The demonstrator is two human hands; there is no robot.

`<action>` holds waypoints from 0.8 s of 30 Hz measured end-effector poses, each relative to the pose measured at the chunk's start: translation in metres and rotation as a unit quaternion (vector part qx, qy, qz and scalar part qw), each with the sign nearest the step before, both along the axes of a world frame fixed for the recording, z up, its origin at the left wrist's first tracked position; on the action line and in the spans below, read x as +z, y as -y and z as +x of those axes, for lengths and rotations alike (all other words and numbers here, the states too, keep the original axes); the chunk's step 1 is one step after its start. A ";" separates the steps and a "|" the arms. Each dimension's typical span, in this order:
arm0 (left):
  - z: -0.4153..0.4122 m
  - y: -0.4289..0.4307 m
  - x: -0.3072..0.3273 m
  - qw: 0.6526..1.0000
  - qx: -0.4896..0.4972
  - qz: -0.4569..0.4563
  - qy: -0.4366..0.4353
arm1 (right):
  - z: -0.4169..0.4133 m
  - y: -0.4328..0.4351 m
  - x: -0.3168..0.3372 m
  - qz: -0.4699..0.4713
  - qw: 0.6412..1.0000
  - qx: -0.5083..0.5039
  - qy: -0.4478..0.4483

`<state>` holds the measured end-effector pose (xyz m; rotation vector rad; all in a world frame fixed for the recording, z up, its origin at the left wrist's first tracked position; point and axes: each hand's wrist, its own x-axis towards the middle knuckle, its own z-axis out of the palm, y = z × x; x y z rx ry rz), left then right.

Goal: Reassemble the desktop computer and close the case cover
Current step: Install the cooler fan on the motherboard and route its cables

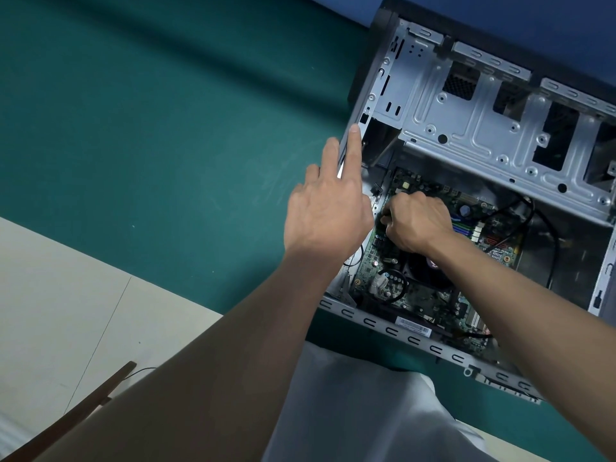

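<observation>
An open desktop case (460, 128) lies on its side on a green mat, its cover off. A green motherboard (430, 295) sits in the bottom, with a black CPU fan (430, 268) near the middle. My left hand (328, 208) lies with straight fingers along the case's left rim. My right hand (416, 221) is inside the case above the board, fingers curled around something small and dark near the board's left edge; what it holds is hidden by the fingers.
A silver drive cage (500, 121) fills the upper part of the case. Black cables (550, 235) loop over the right side of the board. The green mat (150, 128) stretches out to the left. A brown strip (83, 408) lies on the pale floor at lower left.
</observation>
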<state>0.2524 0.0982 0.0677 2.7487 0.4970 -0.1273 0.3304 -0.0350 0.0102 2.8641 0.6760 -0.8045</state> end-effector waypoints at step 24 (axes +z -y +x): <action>0.000 0.000 0.001 1.000 0.003 -0.005 -0.004 | -0.004 0.002 -0.002 0.019 1.000 0.014 0.009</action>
